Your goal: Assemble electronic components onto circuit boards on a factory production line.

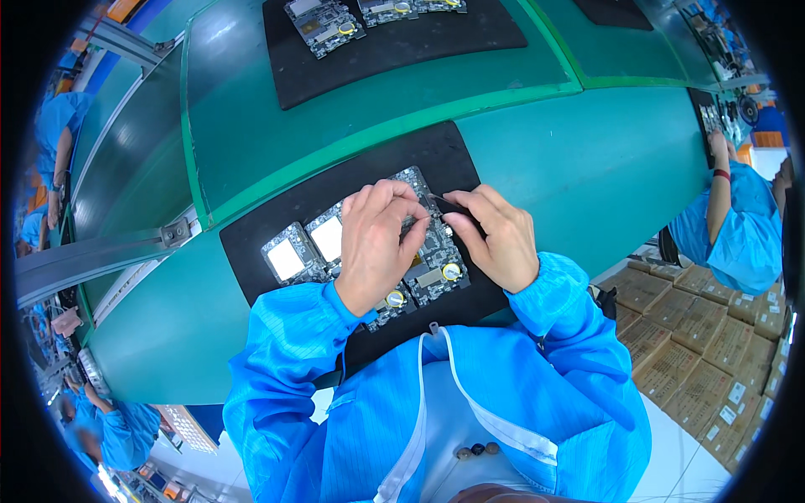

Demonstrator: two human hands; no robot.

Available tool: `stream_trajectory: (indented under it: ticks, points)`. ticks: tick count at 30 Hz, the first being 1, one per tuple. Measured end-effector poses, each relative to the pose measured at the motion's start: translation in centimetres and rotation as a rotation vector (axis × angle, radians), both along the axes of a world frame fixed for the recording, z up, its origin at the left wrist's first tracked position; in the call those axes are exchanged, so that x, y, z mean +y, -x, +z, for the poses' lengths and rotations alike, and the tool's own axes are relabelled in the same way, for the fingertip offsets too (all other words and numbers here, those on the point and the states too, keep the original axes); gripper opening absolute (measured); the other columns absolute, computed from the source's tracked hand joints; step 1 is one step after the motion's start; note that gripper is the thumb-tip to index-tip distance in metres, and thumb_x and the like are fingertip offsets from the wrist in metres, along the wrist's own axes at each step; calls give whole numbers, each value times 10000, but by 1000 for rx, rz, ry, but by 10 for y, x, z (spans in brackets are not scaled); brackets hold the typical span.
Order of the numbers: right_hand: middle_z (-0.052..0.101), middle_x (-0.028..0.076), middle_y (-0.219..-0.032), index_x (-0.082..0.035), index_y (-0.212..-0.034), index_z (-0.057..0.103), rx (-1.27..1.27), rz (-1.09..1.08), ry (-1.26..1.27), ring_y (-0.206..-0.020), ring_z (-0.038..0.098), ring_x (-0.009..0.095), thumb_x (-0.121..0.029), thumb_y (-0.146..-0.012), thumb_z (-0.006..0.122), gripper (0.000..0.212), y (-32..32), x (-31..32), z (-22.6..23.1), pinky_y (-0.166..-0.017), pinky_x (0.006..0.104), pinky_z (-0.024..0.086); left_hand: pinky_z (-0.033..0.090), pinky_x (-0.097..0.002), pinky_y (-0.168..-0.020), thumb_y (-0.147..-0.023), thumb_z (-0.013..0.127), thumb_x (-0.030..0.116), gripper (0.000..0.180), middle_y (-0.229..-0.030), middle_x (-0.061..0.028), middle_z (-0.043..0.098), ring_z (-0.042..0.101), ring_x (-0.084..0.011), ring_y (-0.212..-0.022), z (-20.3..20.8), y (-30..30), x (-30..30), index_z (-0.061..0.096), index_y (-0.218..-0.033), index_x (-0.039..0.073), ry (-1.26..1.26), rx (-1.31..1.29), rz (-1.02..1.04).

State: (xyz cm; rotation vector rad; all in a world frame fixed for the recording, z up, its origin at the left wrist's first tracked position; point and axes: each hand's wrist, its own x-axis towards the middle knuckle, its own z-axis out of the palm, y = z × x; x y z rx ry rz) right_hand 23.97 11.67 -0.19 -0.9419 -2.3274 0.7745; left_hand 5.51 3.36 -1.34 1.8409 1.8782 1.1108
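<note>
Several circuit boards lie side by side on a black mat (360,172) in front of me. My left hand (377,243) is over the middle boards, thumb and fingertips pinched close to the right-hand board (437,251); whatever they grip is too small to make out. From the right, my right hand (495,235) closes on a thin dark tool (453,207), its tip by the same board's upper part. Round yellow-rimmed coin cells sit on the lower ends, one on the right-hand board (451,272). At the left is a board with a white square (287,260), partly visible beside my wrist.
Beyond a green raised edge (377,126), another black mat (402,63) bears more circuit boards (325,27). A metal rail (101,267) crosses at the left. Cardboard boxes (696,335) stack at the lower right. A person in blue (738,218) works at the right; others are at the left.
</note>
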Motion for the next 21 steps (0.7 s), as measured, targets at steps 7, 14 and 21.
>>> stream_trajectory:
  ticks: [7, 14, 21]
  points:
    - [617, 98, -903, -126, -1189, 735, -73, 8, -59, -737, 667, 324, -31, -915, 680, 295, -17, -9, 0, -607, 442, 530, 409, -422, -865, -768, 806, 70, 134, -1044, -32, 630, 595, -267, -952, -2, 0, 2, 714, -863, 91, -8, -2, 10]
    - [578, 62, -955, -150, -1267, 760, -205, 49, -238, -822, 653, 253, 82, -721, 689, 598, -20, -15, 4, -638, 388, 545, 405, -425, -870, -767, 805, 80, 132, -1035, -33, 621, 591, -265, -950, -2, -1, 3, 710, -857, 94, -7, 30, 1]
    - [583, 72, -975, -145, -1277, 753, -168, 18, -164, -822, 656, 263, 107, -710, 682, 625, -20, -17, 3, -636, 390, 542, 404, -426, -871, -759, 799, 80, 134, -1038, -37, 616, 585, -268, -949, -2, -2, 3, 703, -851, 92, -8, 49, -1]
